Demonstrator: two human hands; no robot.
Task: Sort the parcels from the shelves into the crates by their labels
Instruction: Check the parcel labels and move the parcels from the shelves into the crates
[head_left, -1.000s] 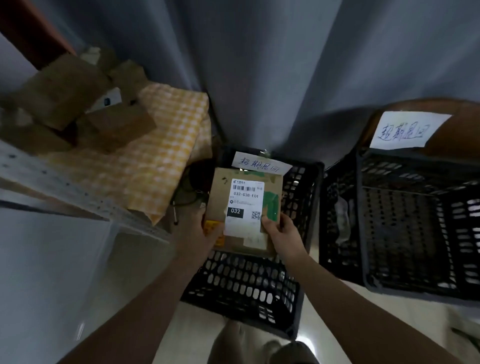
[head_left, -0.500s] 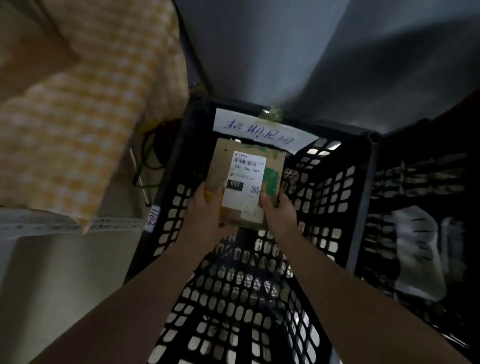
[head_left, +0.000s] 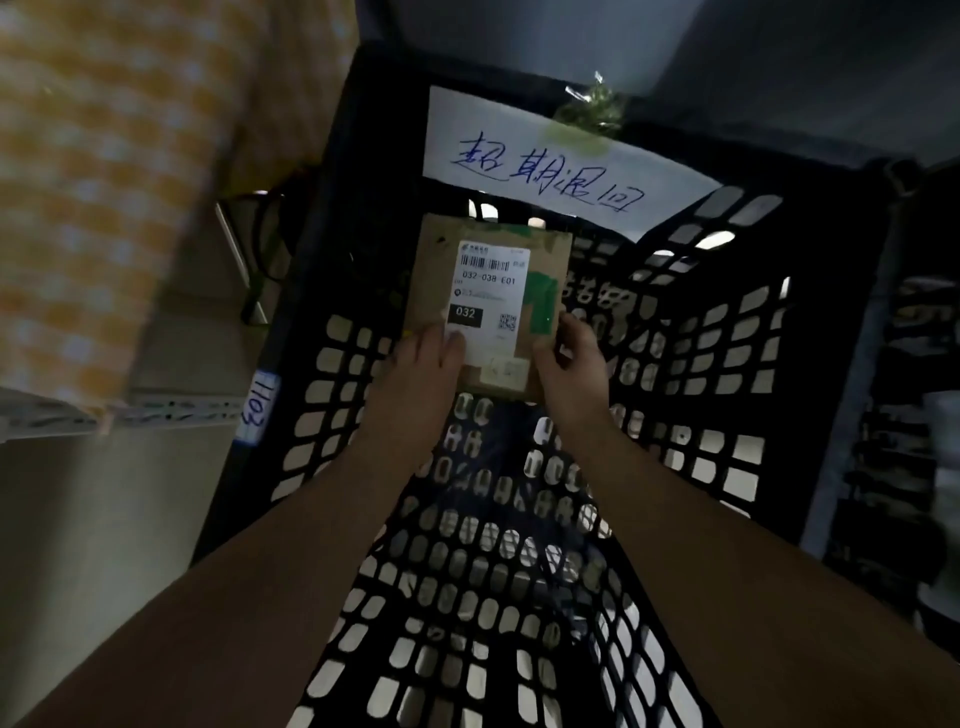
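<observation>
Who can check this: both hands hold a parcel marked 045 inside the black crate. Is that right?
No. The head view shows the parcel marked 032, not 045. The left hand and right hand do hold it inside the black crate.

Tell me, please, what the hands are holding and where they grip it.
The cardboard parcel: left hand and right hand grip its near corners.

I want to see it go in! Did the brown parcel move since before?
Yes. The parcel went down into the black crate, now below the paper sign on its far wall.
</observation>
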